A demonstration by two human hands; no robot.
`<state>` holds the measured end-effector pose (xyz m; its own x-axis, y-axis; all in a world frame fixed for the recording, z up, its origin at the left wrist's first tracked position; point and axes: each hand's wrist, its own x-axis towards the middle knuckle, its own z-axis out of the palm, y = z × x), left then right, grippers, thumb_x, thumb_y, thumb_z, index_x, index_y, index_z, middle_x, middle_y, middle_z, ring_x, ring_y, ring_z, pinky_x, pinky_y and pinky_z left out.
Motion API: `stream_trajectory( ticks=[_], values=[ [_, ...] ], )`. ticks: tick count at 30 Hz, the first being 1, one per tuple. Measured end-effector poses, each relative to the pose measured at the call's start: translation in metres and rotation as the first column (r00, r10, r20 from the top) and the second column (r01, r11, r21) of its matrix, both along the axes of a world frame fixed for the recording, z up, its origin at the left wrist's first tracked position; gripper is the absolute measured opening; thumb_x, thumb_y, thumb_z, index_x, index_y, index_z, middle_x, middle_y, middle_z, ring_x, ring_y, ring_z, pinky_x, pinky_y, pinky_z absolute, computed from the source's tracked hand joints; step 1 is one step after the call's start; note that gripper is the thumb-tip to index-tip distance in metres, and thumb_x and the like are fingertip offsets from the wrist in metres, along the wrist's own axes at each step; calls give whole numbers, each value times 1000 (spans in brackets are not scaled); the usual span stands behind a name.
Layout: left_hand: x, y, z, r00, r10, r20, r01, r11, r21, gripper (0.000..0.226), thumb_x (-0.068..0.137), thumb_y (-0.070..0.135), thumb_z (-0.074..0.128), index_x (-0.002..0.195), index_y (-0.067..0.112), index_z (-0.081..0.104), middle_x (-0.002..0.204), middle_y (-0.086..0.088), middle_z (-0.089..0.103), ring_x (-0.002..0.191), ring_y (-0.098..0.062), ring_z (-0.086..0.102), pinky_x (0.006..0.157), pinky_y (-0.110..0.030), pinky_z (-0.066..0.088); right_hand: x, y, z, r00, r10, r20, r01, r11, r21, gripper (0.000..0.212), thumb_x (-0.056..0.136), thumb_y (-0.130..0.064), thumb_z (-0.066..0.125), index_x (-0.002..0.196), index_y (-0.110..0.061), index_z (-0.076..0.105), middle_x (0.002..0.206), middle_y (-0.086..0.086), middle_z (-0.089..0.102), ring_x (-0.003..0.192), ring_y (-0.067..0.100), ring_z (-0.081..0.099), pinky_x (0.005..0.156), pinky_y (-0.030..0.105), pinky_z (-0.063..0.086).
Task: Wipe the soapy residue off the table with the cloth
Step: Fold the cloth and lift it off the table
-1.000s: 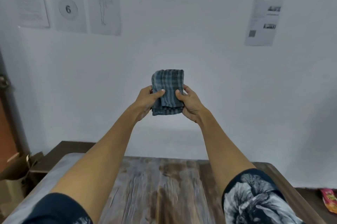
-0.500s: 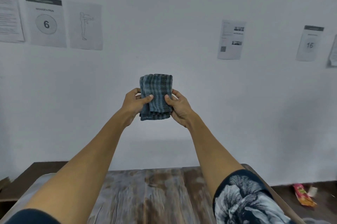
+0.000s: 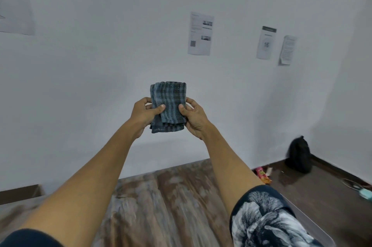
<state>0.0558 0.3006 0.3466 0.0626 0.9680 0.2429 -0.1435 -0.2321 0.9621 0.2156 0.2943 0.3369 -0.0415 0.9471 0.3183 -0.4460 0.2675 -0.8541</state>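
Holding a folded blue-grey plaid cloth (image 3: 168,105) upright at arm's length, well above the table (image 3: 161,202). Left hand (image 3: 144,115) closed on the cloth's left edge, thumb pressed across the front, fingers wrapped behind. Right hand (image 3: 194,119) closed on the opposite edge, thumb on the front face, fingers curled around the back. Cloth pinched between both hands, top fold rising above the thumbs, layered lower edges hanging just below the palms. Beneath the forearms, wooden tabletop streaked with pale, whitish smears. Beyond the hands, white wall with printed sheets (image 3: 200,34) up and to the right. Far right of the right hand, a dark bag (image 3: 299,155) on the floor in the corner.
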Motion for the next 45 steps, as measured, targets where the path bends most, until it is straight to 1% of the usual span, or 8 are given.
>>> stream_trajectory(
  ticks=[11, 17, 21, 25, 34, 38, 41, 45],
  values=[
    [174, -29, -29, 969, -247, -18, 245, 968, -61, 27, 82, 7, 67, 105, 7, 52, 103, -14, 64, 92, -27, 63, 69, -34, 54, 166, -68, -31, 965, -262, -25, 260, 964, -48, 20, 91, 6, 51, 103, -10, 52, 100, 10, 65, 90, 20, 65, 72, 32, 59],
    [293, -64, -47, 941, -337, -9, 335, 938, -86, 28, 83, 7, 67, 106, 5, 52, 105, -16, 63, 94, -30, 63, 75, -38, 53, 282, -116, -47, 927, -375, 6, 374, 924, -77, 19, 92, 5, 51, 103, -10, 52, 100, 10, 65, 91, 20, 64, 71, 31, 59],
    [373, -91, -60, 918, -396, -8, 394, 914, -99, 28, 83, 7, 67, 105, 5, 51, 105, -15, 63, 90, -28, 62, 67, -32, 53, 357, -149, -61, 899, -438, 5, 436, 894, -105, 19, 92, 6, 50, 103, -9, 51, 100, 12, 65, 93, 23, 63, 76, 35, 58],
    [443, -113, -78, 895, -445, 1, 442, 888, -129, 29, 83, 7, 66, 107, 6, 50, 104, -14, 62, 90, -26, 62, 67, -31, 52, 423, -177, -77, 876, -482, -18, 474, 868, -147, 19, 92, 8, 49, 102, -8, 51, 98, 12, 65, 90, 23, 64, 72, 35, 59],
    [556, -119, -142, 893, -450, -5, 431, 859, -274, 26, 83, 6, 66, 104, 6, 51, 107, -15, 63, 93, -28, 62, 78, -40, 53, 533, -184, -141, 837, -546, 36, 535, 801, -269, 28, 93, 5, 50, 120, -1, 47, 101, 9, 66, 91, 21, 64, 75, 33, 58],
    [597, -98, -178, 896, -444, -25, 408, 844, -348, 20, 82, 5, 67, 96, 8, 53, 106, -15, 64, 95, -29, 63, 86, -46, 52, 576, -160, -181, 851, -517, 93, 517, 793, -323, 16, 93, 2, 51, 105, -7, 54, 102, 7, 66, 93, 21, 64, 79, 34, 57],
    [624, -71, -209, 904, -426, -17, 383, 829, -407, 33, 81, 5, 68, 110, 3, 53, 109, -12, 63, 97, -28, 62, 87, -43, 52, 606, -132, -210, 861, -495, 116, 500, 784, -369, 16, 92, 3, 53, 100, -10, 57, 104, 8, 66, 95, 22, 63, 82, 35, 55],
    [651, -41, -249, 912, -405, -65, 323, 806, -495, 34, 79, 9, 71, 109, 6, 55, 109, -9, 63, 98, -25, 61, 87, -40, 51, 631, -103, -245, 869, -468, 159, 485, 747, -455, 16, 91, 3, 54, 98, -11, 58, 102, 8, 66, 93, 22, 63, 84, 38, 54]
  ],
)
